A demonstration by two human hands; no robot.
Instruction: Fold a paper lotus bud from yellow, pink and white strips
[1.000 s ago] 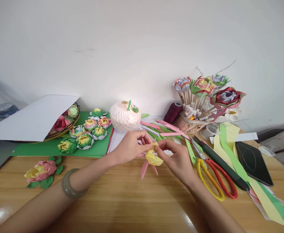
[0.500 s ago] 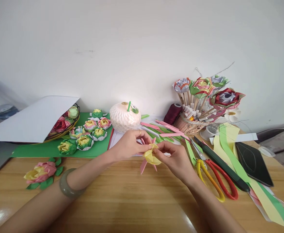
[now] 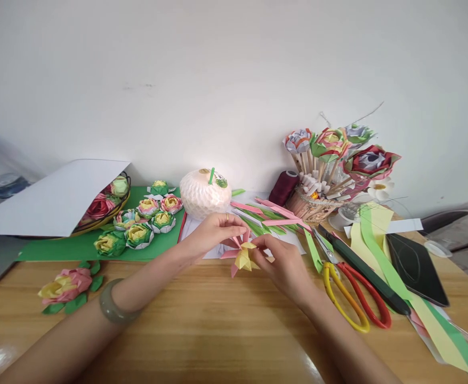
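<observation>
Between my two hands, just above the table's middle, is a folded paper flower point(image 3: 243, 258) with yellow petals in the centre and pink strips sticking out behind. My left hand point(image 3: 216, 232) pinches it at the upper left, near a pink strip. At the right, the thumb and fingers of my right hand point(image 3: 279, 258) are closed on its yellow edge. Behind the hands lie folded pink strips point(image 3: 285, 222) and green strips. A pink and yellow paper flower with green leaves point(image 3: 68, 287) rests on the table at the left.
Several small paper flowers point(image 3: 139, 232) sit on green card point(image 3: 170, 242). A white paper sheet point(image 3: 54, 194) partly covers a basket of flowers. At the back stand a white textured ball point(image 3: 205, 196) and a flower basket point(image 3: 308, 207). Scissors point(image 3: 348, 298), a cutter point(image 3: 372, 274) and paper strips lie right.
The paper flower has turned in my hands, so its yellow petals and pink strips sit at a new angle. My left fingers have shifted slightly to its upper edge.
</observation>
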